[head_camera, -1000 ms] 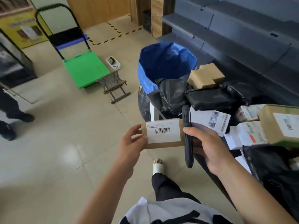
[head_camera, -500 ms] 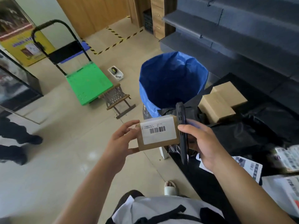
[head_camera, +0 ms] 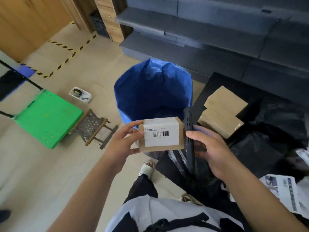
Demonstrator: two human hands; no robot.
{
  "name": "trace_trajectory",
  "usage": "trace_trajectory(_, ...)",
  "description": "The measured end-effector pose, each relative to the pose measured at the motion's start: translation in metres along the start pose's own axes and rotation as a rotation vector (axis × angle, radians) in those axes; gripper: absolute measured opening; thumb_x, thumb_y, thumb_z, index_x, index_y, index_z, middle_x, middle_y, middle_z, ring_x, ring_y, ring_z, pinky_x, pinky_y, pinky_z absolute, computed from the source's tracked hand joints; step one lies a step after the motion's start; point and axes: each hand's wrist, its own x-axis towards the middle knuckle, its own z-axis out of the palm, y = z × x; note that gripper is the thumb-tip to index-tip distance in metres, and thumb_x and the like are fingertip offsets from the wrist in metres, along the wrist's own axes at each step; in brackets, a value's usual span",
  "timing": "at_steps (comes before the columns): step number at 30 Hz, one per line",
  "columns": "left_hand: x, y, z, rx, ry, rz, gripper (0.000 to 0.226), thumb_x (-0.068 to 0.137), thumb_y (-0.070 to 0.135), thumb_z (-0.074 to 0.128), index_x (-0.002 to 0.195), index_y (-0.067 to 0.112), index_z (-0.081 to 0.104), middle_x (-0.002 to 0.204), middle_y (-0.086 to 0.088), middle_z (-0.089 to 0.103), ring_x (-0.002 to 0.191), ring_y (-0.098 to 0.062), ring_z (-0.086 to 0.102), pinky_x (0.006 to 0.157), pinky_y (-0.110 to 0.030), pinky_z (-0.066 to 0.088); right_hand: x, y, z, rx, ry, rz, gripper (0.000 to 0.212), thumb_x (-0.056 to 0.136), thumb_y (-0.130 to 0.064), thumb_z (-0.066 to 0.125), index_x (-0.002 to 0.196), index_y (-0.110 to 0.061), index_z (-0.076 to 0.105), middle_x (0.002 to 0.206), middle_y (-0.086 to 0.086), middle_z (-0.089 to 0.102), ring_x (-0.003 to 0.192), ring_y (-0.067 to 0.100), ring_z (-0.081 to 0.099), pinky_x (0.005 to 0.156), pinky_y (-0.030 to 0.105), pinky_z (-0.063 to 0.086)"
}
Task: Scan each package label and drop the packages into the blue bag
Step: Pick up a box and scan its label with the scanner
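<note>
Cardboard box (head_camera: pixel 160 134) (white barcode label) pinched by left hand (head_camera: pixel 121 144), right hand (head_camera: pixel 212 148) gripping slim black scanner (head_camera: pixel 189 131), glossy blue bag (head_camera: pixel 153 91) behind.

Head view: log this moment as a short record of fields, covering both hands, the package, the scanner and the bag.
left hand: holds the cardboard package by its left end
package label: white, barcode facing the camera
right hand: grips the black scanner, edge-on beside the package
blue bag: open, just beyond the package
other boxes: two brown ones on the black surface to the right
</note>
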Motion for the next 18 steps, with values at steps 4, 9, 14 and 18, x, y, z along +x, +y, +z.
trace_trajectory(4, 0.069, 0.031, -0.042, 0.080, 0.043, 0.053, 0.029, 0.094, 0.010, 0.069, 0.111, 0.032, 0.076, 0.092, -0.005, 0.063, 0.093, -0.012, 0.070, 0.073, -0.037, 0.063, 0.018, -0.015, 0.035, 0.125, 0.164, -0.001, 0.012, 0.094, -0.012, 0.064, 0.090, -0.015, 0.074, 0.074, -0.003, 0.074, 0.061, 0.008, 0.069, 0.053, 0.019, 0.051)
trace_trajectory(9, 0.162, 0.048, -0.087, 0.192, 0.069, 0.078, 0.027, 0.095, 0.012, 0.067, 0.116, 0.027, 0.073, 0.085, 0.002, 0.058, 0.085, -0.014, 0.062, 0.071, -0.037, 0.061, 0.033, -0.022, 0.067, 0.160, 0.334, 0.009, 0.011, 0.095, -0.015, 0.063, 0.096, -0.015, 0.074, 0.072, -0.004, 0.073, 0.060, 0.008, 0.068, 0.062, 0.029, 0.052)
trace_trajectory(14, 0.247, 0.041, -0.090, 0.307, -0.012, 0.003, 0.025, 0.096, 0.014, 0.066, 0.116, 0.027, 0.071, 0.100, -0.008, 0.064, 0.084, -0.023, 0.063, 0.076, -0.045, 0.060, 0.038, -0.013, 0.096, 0.207, 0.502, 0.069, 0.015, 0.094, -0.022, 0.065, 0.107, -0.016, 0.072, 0.082, -0.002, 0.075, 0.072, 0.014, 0.071, 0.073, 0.037, 0.053)
trace_trajectory(18, 0.283, 0.035, -0.065, 0.329, -0.057, -0.069, 0.025, 0.099, 0.016, 0.063, 0.121, 0.025, 0.068, 0.099, 0.002, 0.064, 0.083, -0.021, 0.063, 0.067, -0.038, 0.056, 0.029, -0.007, 0.110, 0.252, 0.604, 0.107, 0.022, 0.093, -0.020, 0.066, 0.114, -0.015, 0.071, 0.081, -0.002, 0.076, 0.077, 0.016, 0.072, 0.077, 0.037, 0.051)
